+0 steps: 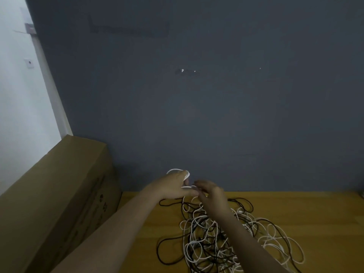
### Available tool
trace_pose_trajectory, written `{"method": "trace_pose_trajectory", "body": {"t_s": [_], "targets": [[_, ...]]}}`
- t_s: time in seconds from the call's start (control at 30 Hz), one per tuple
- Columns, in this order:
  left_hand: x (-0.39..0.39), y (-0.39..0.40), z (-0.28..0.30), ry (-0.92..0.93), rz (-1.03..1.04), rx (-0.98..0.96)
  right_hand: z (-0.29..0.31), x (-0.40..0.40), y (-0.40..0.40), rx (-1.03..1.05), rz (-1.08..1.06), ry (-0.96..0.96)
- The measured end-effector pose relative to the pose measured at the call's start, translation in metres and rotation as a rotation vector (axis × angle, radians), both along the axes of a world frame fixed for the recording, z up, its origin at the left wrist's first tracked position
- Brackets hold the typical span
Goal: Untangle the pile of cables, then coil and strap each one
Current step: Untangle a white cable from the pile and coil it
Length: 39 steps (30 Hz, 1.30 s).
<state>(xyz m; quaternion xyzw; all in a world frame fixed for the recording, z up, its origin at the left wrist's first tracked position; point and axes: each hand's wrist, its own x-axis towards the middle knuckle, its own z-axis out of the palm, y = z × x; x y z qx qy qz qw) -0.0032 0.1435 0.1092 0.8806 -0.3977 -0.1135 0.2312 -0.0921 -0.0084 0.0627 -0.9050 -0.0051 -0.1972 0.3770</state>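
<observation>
Forearms are extended over the wooden bench (295, 205). A white cable (178, 170) is looped around the curled left hand (173, 187) and held raised. The right hand (211, 194), blurred, seems to pinch it. Beneath lies the tangled cable pile (226, 239), beside a cardboard box (59, 194).

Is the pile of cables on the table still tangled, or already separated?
Still tangled. In the cable pile, black and white strands cross in many loops on the wooden table. Only one white cable is lifted, between both hands.
</observation>
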Motion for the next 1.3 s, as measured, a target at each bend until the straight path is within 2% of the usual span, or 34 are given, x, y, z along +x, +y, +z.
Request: {"method": "trace_pose_trajectory", "body": {"t_s": [0.13, 0.23, 0.43, 0.57, 0.67, 0.77, 0.83, 0.97, 1.03, 1.1, 1.2, 1.3], "targets": [[0.004, -0.001, 0.001, 0.04, 0.034, 0.002, 0.001, 0.0, -0.008, -0.059, -0.14, 0.007], [0.005, -0.006, 0.004, 0.003, 0.149, -0.011, 0.003, 0.001, -0.015, -0.067, -0.211, 0.051], [0.012, 0.0, 0.016, -0.289, 0.348, -0.107, 0.004, 0.003, -0.044, -0.109, -0.334, 0.189], [0.026, 0.011, 0.027, -0.318, 0.56, -0.241, -0.004, -0.004, -0.067, -0.084, -0.38, 0.285], [0.035, 0.015, 0.036, -0.243, 0.659, -0.35, -0.012, -0.009, -0.081, -0.006, -0.419, 0.364], [0.036, 0.009, 0.044, -0.196, 0.689, -0.427, -0.017, -0.006, -0.083, 0.025, -0.435, 0.415], [0.032, 0.003, 0.054, -0.149, 0.715, -0.544, -0.02, -0.003, -0.084, 0.031, -0.433, 0.447], [0.05, 0.03, 0.097, -0.144, 0.911, -0.877, -0.046, -0.031, -0.11, -0.046, -0.528, 0.741], [0.059, 0.045, 0.116, -0.186, 0.85, -0.857, -0.056, -0.047, -0.116, -0.062, -0.491, 0.818], [0.057, 0.04, 0.123, -0.219, 0.759, -0.792, -0.052, -0.043, -0.107, -0.037, -0.429, 0.764], [0.044, 0.012, 0.117, -0.178, 0.661, -0.771, -0.031, -0.02, -0.082, 0.08, -0.368, 0.547], [0.035, -0.006, 0.111, -0.161, 0.609, -0.775, -0.013, -0.001, -0.065, 0.276, -0.349, 0.381]]}}
